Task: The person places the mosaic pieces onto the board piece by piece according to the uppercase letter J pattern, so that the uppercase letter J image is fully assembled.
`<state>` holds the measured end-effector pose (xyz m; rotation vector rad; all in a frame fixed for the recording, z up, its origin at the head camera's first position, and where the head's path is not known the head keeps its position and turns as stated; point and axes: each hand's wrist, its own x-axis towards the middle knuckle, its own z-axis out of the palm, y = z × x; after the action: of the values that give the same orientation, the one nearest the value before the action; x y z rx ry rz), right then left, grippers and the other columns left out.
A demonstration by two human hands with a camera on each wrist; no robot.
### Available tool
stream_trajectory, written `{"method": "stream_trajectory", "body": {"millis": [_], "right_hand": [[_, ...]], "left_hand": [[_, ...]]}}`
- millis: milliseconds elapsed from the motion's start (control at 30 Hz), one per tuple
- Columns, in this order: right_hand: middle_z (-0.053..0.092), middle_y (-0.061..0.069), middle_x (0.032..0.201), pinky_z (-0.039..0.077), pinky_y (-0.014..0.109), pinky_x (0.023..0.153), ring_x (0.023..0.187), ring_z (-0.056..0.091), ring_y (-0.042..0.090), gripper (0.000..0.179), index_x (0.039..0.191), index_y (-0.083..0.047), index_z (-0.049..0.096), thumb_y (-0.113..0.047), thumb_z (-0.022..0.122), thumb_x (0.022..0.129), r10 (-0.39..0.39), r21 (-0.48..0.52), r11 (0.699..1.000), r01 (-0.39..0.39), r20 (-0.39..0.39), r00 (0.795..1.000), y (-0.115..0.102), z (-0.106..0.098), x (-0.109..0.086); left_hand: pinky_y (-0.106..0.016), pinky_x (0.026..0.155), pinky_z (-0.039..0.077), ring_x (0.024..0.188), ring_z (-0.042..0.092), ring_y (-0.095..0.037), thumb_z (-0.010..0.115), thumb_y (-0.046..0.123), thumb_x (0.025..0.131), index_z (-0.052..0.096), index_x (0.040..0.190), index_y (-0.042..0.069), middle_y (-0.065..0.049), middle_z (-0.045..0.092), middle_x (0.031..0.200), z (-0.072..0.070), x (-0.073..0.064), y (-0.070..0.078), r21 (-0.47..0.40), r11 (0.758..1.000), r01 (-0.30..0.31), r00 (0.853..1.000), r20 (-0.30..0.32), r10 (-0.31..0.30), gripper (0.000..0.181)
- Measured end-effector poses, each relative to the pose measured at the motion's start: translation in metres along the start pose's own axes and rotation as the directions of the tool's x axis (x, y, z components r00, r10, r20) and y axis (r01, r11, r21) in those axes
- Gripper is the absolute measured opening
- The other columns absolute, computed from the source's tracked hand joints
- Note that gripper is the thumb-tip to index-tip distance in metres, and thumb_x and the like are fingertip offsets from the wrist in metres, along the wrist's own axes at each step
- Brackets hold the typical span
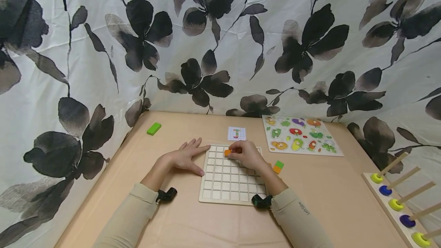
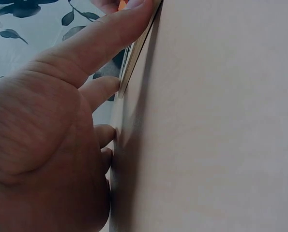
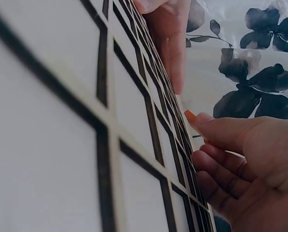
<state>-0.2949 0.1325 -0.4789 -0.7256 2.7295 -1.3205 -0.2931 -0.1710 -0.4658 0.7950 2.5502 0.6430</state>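
A wooden grid board [image 1: 229,186] with rows of square recesses lies on the table. My right hand [image 1: 247,155] pinches a small orange block [image 1: 226,152] over the board's upper part. In the right wrist view, the orange block [image 3: 190,116] shows at the thumb tip, close over the grid. My left hand [image 1: 187,159] lies with fingers spread beside the board, thumb and index fingertip at its left edge. The left wrist view shows the left thumb [image 2: 100,43] stretched along the board's side. A small card [image 1: 237,133] with a coloured pattern sits just beyond the board.
Green and orange blocks [image 1: 278,167] lie right of the board, partly behind the right forearm. A green block [image 1: 154,128] rests at the far left. A vegetable picture board [image 1: 303,135] is at back right, and a peg stand [image 1: 392,206] with rings lines the right edge.
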Motion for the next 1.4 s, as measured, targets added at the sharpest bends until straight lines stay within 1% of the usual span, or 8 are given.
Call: {"method": "stream_trajectory", "body": {"millis": [133,267,367,500,800,967,1167,1400], "right_hand": [[0.071,0.003,0.091,0.051,0.023,0.069,0.078,0.06,0.013,0.02,0.108,-0.005,0.078,-0.013,0.082,0.09,0.002,-0.02,1.0,-0.002,0.004,1.0,0.0009,0.0007,0.0],[0.071,0.003,0.091,0.051,0.023,0.069,0.078,0.059,0.013,0.018,0.107,-0.005,0.078,-0.012,0.082,0.091,-0.011,-0.042,0.999,0.011,0.009,1.0,0.0019,0.0017,0.0001],[0.071,0.004,0.093,0.051,0.025,0.071,0.079,0.059,0.013,0.018,0.107,-0.005,0.078,-0.012,0.081,0.091,-0.021,-0.051,0.998,0.021,0.012,1.0,0.0026,0.0025,-0.0001],[0.071,0.003,0.094,0.051,0.026,0.074,0.081,0.059,0.012,0.019,0.108,-0.006,0.079,-0.013,0.082,0.09,-0.026,-0.073,0.997,0.027,0.015,1.0,0.003,0.0035,-0.0001],[0.071,0.004,0.093,0.049,0.024,0.068,0.076,0.057,0.011,0.02,0.107,-0.004,0.079,-0.014,0.082,0.09,-0.051,-0.136,0.989,0.053,0.021,0.998,-0.001,0.0042,0.0004],[0.071,0.004,0.094,0.049,0.025,0.069,0.077,0.055,0.011,0.021,0.108,-0.004,0.08,-0.014,0.082,0.09,-0.046,-0.152,0.987,0.05,0.027,0.999,-0.0008,0.0056,0.0014],[0.069,0.002,0.091,0.048,0.025,0.068,0.076,0.054,0.012,0.02,0.107,-0.006,0.08,-0.015,0.083,0.089,-0.033,-0.158,0.987,0.036,0.023,0.999,-0.0007,0.0061,0.0021],[0.07,0.003,0.093,0.048,0.025,0.069,0.077,0.055,0.012,0.022,0.108,-0.005,0.08,-0.015,0.083,0.089,-0.025,-0.159,0.987,0.031,0.035,0.999,-0.002,0.0041,0.0017]], "left_hand": [[-0.064,0.128,-0.003,0.161,-0.005,-0.044,0.082,0.059,0.081,0.029,0.166,0.024,-0.024,-0.001,0.174,-0.0002,0.0006,0.0003,-0.002,1.0,-0.006,1.0,-0.003,0.006,0.106],[-0.062,0.129,-0.004,0.162,-0.006,-0.042,0.082,0.059,0.081,0.029,0.166,0.025,-0.022,-0.002,0.174,0.0001,0.0008,0.0003,0.0,1.0,-0.006,1.0,0.0,0.006,0.106],[-0.062,0.129,-0.004,0.162,-0.006,-0.041,0.082,0.059,0.081,0.029,0.166,0.025,-0.022,-0.002,0.174,0.0004,0.0004,-0.0005,0.002,1.0,-0.008,1.0,0.0,0.008,0.105],[-0.064,0.128,-0.003,0.162,-0.005,-0.043,0.082,0.058,0.082,0.029,0.166,0.023,-0.023,-0.001,0.174,0.0002,0.0004,-0.0017,0.001,1.0,-0.013,1.0,-0.006,0.013,0.105],[-0.062,0.129,-0.004,0.162,-0.007,-0.041,0.082,0.06,0.08,0.03,0.166,0.025,-0.022,-0.002,0.174,0.0007,0.0006,-0.0021,0.004,1.0,-0.006,1.0,-0.004,0.006,0.106],[-0.063,0.129,-0.004,0.162,-0.007,-0.041,0.082,0.061,0.08,0.029,0.166,0.025,-0.022,-0.002,0.174,0.0001,-0.0002,-0.0031,0.003,1.0,-0.008,1.0,-0.003,0.008,0.107],[-0.064,0.128,-0.003,0.162,-0.006,-0.043,0.082,0.06,0.081,0.029,0.166,0.025,-0.023,-0.001,0.174,0.0,0.0013,-0.0054,0.003,1.0,-0.017,1.0,-0.007,0.017,0.107],[-0.063,0.129,-0.003,0.162,-0.006,-0.042,0.082,0.061,0.08,0.03,0.166,0.026,-0.022,-0.001,0.174,-0.0003,0.0016,-0.0046,0.002,1.0,-0.017,1.0,-0.006,0.017,0.106]]}}
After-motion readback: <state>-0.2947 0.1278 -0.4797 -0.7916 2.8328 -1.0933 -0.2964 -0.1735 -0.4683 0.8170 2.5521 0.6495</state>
